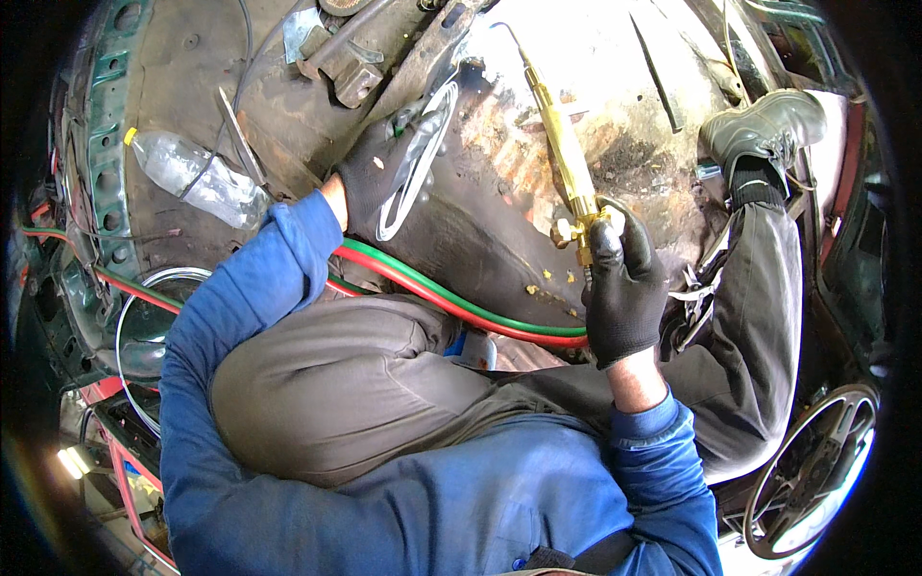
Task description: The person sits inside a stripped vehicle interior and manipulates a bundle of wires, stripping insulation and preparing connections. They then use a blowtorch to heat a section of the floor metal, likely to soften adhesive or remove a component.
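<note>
My right hand (624, 288), in a black glove, grips the valve end of a brass gas torch (569, 149). The torch's thin bent tip points up and away, toward a brightly lit metal panel (615, 58) where glare hides detail. Red and green hoses (451, 302) run from the left, across my lap, toward the torch's lower end. A dark glove also covers my left hand (370, 178), which is closed around a flattened coil of silvery wire (420, 163). Its fingers are partly hidden by the coil. Rust and scorched patches mark the metal between the two hands.
To the left lie a clear plastic bottle (197, 178) with a yellow cap and a thin blade-like strip (240, 139). Metal tools (355, 82) rest at the top. My booted foot (768, 125) is at the upper right. A steering wheel (812, 470) stands lower right.
</note>
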`<state>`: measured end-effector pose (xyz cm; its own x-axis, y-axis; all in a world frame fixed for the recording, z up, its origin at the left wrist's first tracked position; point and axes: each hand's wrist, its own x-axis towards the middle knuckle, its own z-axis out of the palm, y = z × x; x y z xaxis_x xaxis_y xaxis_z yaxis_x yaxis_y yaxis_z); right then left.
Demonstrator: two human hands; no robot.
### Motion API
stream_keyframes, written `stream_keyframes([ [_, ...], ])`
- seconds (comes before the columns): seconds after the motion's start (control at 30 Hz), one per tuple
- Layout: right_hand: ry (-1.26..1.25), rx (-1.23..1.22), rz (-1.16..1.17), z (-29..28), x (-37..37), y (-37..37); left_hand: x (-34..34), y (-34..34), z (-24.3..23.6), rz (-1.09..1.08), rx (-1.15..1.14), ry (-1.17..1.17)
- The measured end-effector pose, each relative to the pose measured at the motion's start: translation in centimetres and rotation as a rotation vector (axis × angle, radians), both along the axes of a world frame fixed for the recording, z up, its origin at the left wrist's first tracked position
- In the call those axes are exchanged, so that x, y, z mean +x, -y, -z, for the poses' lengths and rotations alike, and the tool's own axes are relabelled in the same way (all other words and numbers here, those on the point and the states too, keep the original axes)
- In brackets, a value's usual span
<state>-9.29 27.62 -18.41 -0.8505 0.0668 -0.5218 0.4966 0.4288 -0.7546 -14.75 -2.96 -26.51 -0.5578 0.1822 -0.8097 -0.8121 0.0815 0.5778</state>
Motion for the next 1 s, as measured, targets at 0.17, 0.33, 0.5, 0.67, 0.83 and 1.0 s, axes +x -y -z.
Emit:
stream_keyframes([
  [0.17,0.062,-0.036,0.051,0.06,0.07,0.15,0.2,0.12,0.08,0.008,0.02,-0.022],
  [0.33,0.071,-0.026,0.049,0.17,-0.03,0.21,0.52,0.27,0.4,-0.006,0.027,-0.045],
  [0.5,0.011,-0.013,0.024,0.4,0.22,0.08,0.31,0.05,0.12,-0.015,0.028,-0.047],
  [0.67,-0.022,0.017,-0.014,0.57,0.09,0.12,0.31,-0.02,0.0,-0.016,0.01,-0.047],
  [0.83,0.029,0.019,0.006,0.13,-0.08,0.3,0.19,0.29,0.28,0.008,0.015,-0.027],
  [1.0,-0.009,0.003,0.019,0.55,0.14,0.32,0.45,0.39,0.52,0.014,0.008,-0.046],
])
